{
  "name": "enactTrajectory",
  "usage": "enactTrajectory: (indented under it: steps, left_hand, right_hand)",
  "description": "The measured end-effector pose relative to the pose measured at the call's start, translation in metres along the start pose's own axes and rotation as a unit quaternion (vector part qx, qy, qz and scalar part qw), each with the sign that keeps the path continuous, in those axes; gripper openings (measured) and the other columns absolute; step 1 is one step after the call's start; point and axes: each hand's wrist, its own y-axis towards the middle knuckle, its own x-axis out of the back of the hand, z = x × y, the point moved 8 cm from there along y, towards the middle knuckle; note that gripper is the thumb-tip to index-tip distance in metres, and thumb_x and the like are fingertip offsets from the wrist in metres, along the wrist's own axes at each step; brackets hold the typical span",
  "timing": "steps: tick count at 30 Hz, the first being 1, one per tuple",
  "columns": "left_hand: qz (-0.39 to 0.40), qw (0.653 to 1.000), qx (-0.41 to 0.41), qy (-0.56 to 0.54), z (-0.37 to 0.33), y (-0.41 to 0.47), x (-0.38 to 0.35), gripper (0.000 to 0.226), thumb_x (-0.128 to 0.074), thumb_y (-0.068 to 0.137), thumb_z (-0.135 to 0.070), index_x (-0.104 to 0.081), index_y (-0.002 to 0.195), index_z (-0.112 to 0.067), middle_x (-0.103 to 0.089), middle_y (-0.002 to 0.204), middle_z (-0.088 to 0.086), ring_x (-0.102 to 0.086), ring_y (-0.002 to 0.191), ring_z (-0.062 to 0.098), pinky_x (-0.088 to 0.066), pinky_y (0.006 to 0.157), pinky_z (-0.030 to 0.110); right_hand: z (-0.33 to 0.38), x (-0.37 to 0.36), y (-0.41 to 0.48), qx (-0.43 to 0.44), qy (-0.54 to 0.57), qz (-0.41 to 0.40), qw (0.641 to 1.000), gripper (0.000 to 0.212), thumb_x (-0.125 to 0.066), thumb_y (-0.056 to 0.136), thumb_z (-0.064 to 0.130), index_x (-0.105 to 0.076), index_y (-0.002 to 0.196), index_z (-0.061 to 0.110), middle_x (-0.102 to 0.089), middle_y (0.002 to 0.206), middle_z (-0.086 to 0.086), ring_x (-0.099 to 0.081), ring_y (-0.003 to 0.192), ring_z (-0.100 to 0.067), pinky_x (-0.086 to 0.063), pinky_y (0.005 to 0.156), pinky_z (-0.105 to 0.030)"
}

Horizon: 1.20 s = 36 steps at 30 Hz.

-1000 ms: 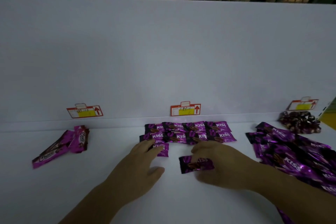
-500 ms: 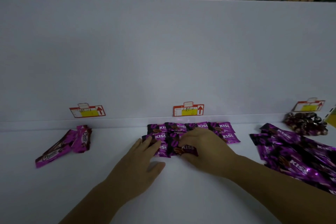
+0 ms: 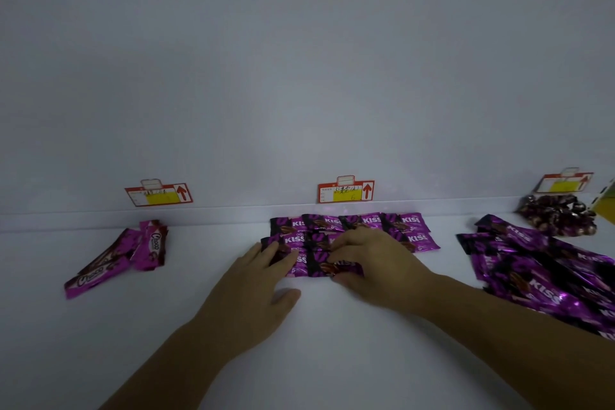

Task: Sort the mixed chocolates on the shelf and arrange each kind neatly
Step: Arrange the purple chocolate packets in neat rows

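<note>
1. Under the middle price tag (image 3: 346,191), at the far edge of the white shelf (image 3: 332,359), the Kiss rows (image 3: 366,221) lie flat: two rows side by side, labels all facing the same way; a third row is begun on the near side.
2. The right hand (image 3: 372,263) pinches one Kiss packet (image 3: 319,268) between curled fingers and thumb, low on the shelf in that near row; the left hand (image 3: 253,286) lies flat with straight fingers, its tips resting on the left end of the rows; the two hands are close together but not touching.
3. Sorting looks well short of finished; a loose Kiss heap (image 3: 539,273) sprawls at the right, overlapping and askew, and seems the bulk of what is left.
4. At the far left, a few Choco bars (image 3: 133,250) lie tilted and overlapping, gathered by kind but not yet squared up; at the far right corner a mound of dark wrapped sweets (image 3: 559,215) sits unarranged.
5. Kiss packets are small flat oblong sachets in glossy purple film with dark ends; they should slide easily on the smooth matte shelf, so a nudge could disturb the rows.
6. Choco bars are longer, slimmer, in shiny pink-and-brown wrap; the dark sweets are small, rounded and crinkly, likely to roll or spill rather than stack.
</note>
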Motion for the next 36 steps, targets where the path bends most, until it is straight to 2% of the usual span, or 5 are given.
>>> enactTrajectory:
  steps: [4, 17, 25, 31, 36]
  left_hand:
    - [-0.008, 1.0, -0.004, 0.014, -0.001, 0.0, 0.0, 0.068, -0.017, 0.085, -0.063, -0.008, 0.146, -0.036, -0.002, 0.156, -0.009, 0.003, 0.144, 0.015, 0.001, 0.108, 0.024]
    - [-0.192, 0.969, 0.051, -0.149, 0.009, -0.002, 0.036, 0.053, -0.057, 0.089, -0.025, -0.04, 0.138, -0.015, -0.044, 0.141, 0.005, -0.034, 0.133, 0.021, -0.024, 0.11, 0.032]
    - [-0.122, 0.985, -0.067, -0.101, -0.041, -0.003, 0.019, 0.047, -0.056, 0.089, -0.03, -0.046, 0.134, -0.02, -0.041, 0.143, -0.003, -0.031, 0.133, 0.011, -0.017, 0.104, 0.019]
    - [0.014, 0.984, -0.109, -0.139, -0.126, -0.014, -0.008, 0.043, -0.053, 0.09, -0.038, -0.027, 0.123, -0.051, -0.026, 0.133, -0.03, -0.025, 0.122, -0.01, -0.017, 0.101, 0.011]
    - [0.103, 0.975, -0.132, -0.144, -0.211, -0.02, -0.049, 0.067, -0.051, 0.087, -0.05, -0.012, 0.141, -0.045, -0.006, 0.134, -0.035, -0.009, 0.128, -0.013, -0.011, 0.106, 0.013]
  right_hand:
    - [0.002, -0.001, 0.0, -0.005, -0.002, 0.017, 1.0, 0.029, -0.062, 0.081, 0.037, -0.071, 0.103, 0.02, -0.067, 0.103, 0.002, -0.061, 0.091, -0.016, -0.052, 0.08, -0.034]
    - [-0.031, 0.031, -0.047, -0.103, -0.062, 0.02, 0.993, 0.035, -0.056, 0.082, 0.034, -0.066, 0.112, 0.019, -0.062, 0.12, -0.004, -0.057, 0.11, -0.022, -0.044, 0.096, -0.034]
    - [-0.056, 0.063, -0.105, -0.144, -0.095, 0.051, 0.984, 0.041, -0.064, 0.084, 0.033, -0.059, 0.123, 0.023, -0.05, 0.138, -0.003, -0.049, 0.123, -0.021, -0.033, 0.099, -0.026]
    - [-0.094, 0.113, -0.164, -0.196, -0.048, 0.025, 0.979, 0.039, -0.055, 0.092, 0.036, -0.054, 0.13, 0.024, -0.043, 0.142, 0.006, -0.036, 0.13, -0.008, -0.021, 0.101, -0.013]
    - [-0.108, 0.121, -0.218, -0.199, 0.047, 0.033, 0.978, 0.048, -0.052, 0.088, 0.05, -0.048, 0.133, 0.033, -0.035, 0.144, 0.017, -0.026, 0.128, 0.006, -0.018, 0.106, -0.017]
